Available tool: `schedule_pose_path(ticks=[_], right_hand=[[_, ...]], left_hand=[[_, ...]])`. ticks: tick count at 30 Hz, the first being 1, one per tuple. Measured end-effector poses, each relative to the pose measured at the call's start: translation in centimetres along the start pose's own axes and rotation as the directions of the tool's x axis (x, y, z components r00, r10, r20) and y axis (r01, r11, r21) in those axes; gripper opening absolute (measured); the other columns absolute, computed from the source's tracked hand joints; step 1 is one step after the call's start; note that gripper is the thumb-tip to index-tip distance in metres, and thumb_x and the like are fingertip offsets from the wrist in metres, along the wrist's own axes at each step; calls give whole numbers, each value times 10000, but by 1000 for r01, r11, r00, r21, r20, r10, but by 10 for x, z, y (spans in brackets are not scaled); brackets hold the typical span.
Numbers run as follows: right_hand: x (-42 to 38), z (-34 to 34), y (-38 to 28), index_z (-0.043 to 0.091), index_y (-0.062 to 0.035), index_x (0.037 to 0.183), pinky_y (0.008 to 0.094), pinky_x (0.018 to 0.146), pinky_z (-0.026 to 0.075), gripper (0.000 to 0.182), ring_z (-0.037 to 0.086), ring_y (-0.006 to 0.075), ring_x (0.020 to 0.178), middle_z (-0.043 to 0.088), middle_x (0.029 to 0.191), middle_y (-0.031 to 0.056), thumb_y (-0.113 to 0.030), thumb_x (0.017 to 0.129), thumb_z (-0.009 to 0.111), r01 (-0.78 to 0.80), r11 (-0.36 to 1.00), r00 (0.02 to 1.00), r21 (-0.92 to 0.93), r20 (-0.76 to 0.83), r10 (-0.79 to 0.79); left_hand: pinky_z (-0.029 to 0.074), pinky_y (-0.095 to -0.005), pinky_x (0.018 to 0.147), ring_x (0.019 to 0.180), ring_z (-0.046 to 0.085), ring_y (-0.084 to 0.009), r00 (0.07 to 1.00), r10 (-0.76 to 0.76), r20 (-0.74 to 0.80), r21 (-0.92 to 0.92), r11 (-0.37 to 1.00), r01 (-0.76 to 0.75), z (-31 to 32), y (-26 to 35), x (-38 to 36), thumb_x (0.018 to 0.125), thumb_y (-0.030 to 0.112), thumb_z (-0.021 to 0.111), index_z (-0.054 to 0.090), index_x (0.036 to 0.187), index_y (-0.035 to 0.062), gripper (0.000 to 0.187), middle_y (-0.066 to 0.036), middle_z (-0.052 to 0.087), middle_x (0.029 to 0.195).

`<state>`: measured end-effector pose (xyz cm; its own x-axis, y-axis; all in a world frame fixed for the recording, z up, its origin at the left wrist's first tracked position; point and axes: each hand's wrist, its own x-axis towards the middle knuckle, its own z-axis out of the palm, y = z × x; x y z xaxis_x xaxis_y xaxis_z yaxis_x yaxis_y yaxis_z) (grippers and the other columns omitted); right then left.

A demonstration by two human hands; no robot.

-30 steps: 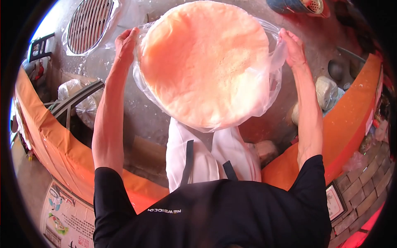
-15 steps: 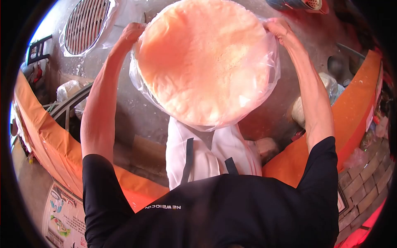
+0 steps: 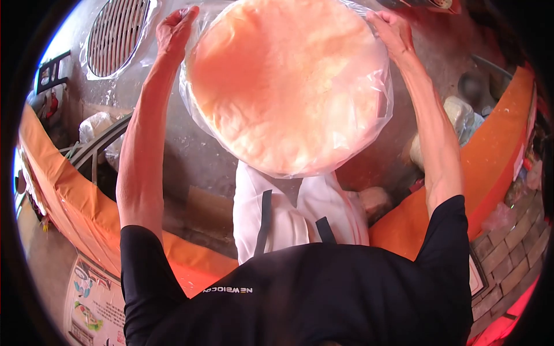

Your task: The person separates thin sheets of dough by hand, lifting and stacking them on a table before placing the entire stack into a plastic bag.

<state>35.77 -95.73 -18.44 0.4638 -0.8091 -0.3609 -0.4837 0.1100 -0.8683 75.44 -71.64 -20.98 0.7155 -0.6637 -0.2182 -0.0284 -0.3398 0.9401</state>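
The left hand [image 3: 175,27] pinches the rim of a clear plastic bag [image 3: 199,124] holding a stack of large round pale-orange flatbreads [image 3: 285,86], hanging between both raised arms; the right hand [image 3: 392,32] grips the opposite rim. Bagging looks nearly finished; closing the mouth would need both edges gathered together.

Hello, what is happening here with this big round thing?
A person in a black shirt holds a clear plastic bag up with both hands. The left hand and the right hand each pinch the bag's top edge. Inside it is a stack of large round flatbreads, hanging in front of the person's white apron. A round metal grate lies on the floor beyond.
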Motion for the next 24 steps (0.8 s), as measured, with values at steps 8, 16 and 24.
schedule_pose_path(ticks=[8, 16, 24], right_hand=[[5, -11, 28, 701, -30, 977, 201, 577, 412, 287, 514, 33, 674, 637, 808, -30, -296, 872, 722, -28, 994, 978, 107, -204, 50], [-55, -34, -1, 689, -52, 891, 184, 565, 346, 304, 431, 28, 625, 537, 726, -66, -356, 893, 695, 26, 998, 997, 62, -78, -21], [-132, -37, -41, 618, -9, 1146, 269, 681, 447, 507, 590, 119, 774, 644, 894, 29, -365, 813, 754, -352, 924, 924, 147, -104, 369]], left_hand=[[395, -199, 567, 610, 509, -36, 997, -9, -77, -239, 971, -10, -8, -11, 6, 823, 232, 783, 706, 862, 95, 162, 59, 604, 704], [406, -197, 577, 613, 488, -31, 995, 46, -94, -204, 977, -64, -35, 59, -42, 859, 275, 747, 705, 919, 51, 236, 58, 576, 714], [366, -305, 987, 1083, 522, -155, 997, -62, 34, -124, 990, 66, -76, 6, -122, 918, 365, 648, 512, 1338, -5, 576, -66, 595, 1157]])
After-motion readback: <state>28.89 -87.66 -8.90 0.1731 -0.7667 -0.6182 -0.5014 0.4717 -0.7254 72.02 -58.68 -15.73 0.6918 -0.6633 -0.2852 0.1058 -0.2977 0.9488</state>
